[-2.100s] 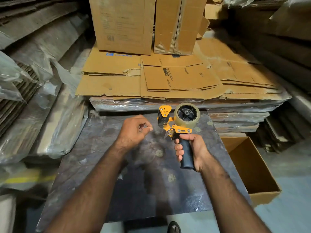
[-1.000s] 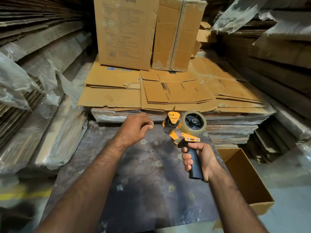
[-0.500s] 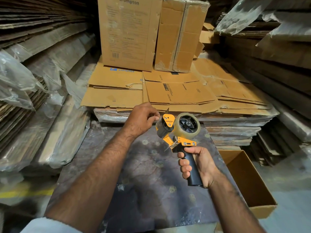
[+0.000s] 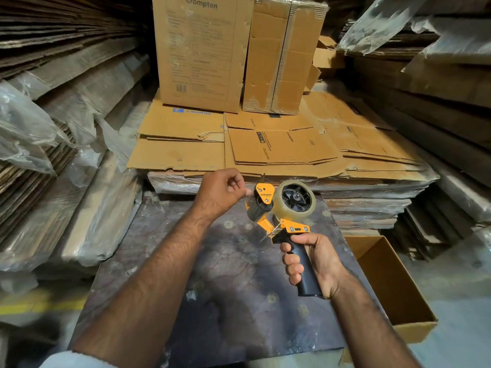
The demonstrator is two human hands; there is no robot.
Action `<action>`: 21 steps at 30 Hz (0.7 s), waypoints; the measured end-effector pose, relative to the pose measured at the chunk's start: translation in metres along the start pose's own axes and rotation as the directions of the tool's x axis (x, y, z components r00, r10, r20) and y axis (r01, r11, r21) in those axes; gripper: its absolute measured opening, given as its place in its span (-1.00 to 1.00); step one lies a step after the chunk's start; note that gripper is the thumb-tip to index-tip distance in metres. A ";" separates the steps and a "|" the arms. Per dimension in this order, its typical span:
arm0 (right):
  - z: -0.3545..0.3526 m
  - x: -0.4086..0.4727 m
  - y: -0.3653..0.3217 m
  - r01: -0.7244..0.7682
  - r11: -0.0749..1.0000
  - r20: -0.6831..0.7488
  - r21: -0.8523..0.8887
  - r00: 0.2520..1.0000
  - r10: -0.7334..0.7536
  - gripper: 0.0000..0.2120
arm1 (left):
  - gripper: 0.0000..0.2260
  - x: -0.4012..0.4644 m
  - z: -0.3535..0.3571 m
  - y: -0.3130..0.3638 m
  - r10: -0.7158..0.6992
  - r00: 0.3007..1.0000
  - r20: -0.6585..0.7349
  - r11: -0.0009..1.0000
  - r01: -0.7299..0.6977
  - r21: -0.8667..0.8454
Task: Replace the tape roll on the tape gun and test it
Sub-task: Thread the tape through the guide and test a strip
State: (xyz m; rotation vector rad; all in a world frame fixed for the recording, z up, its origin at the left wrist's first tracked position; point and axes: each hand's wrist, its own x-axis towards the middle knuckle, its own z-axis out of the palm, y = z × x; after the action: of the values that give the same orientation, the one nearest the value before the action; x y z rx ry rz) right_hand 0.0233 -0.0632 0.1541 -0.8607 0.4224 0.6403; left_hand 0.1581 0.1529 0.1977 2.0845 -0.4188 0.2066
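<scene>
An orange and black tape gun (image 4: 268, 205) is held upright above the dark table (image 4: 225, 274). My right hand (image 4: 313, 261) is wrapped around its black handle. A clear tape roll (image 4: 296, 201) sits on the gun's black hub. My left hand (image 4: 220, 191) is at the gun's front end, its fingers curled and pinched right beside the orange roller guard. Whether the fingertips hold the tape's loose end I cannot tell.
Flattened cartons (image 4: 265, 147) lie stacked behind the table, with two upright boxes (image 4: 202, 51) on top. An open cardboard box (image 4: 385, 285) stands on the floor to the right. Plastic-wrapped cardboard bundles (image 4: 87, 203) line the left side.
My left hand has moved right from open air to the gun's front end. The gun has stayed in my right hand, shifting slightly. The camera has tilted up a little.
</scene>
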 end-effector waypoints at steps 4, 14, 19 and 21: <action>0.004 -0.002 0.001 0.003 1.000 -0.010 -0.017 1.000 -0.003 -0.82 | -0.92 -0.003 0.002 -0.002 -0.062 0.996 0.056 0.996 0.066 -0.067; 0.011 0.002 0.003 0.011 1.000 -0.057 -0.023 0.998 -0.012 -0.83 | -0.63 -0.029 0.002 -0.006 -0.083 0.973 0.215 0.969 0.129 -0.211; 0.016 0.003 0.000 0.017 0.999 -0.090 -0.043 0.996 -0.020 -0.81 | -0.16 -0.053 0.015 -0.025 0.078 0.954 0.289 0.989 -0.039 -0.140; 0.017 0.005 0.001 0.010 0.999 -0.099 -0.053 0.995 -0.015 -0.82 | -0.10 -0.053 0.019 -0.030 0.089 0.968 0.233 0.992 -0.066 -0.106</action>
State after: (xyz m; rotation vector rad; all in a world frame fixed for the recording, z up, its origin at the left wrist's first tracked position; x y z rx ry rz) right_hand 0.0280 -0.0479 0.1605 -0.9474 0.4912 0.6005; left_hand 0.1197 0.1628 0.1472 2.0045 -0.6430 -0.0183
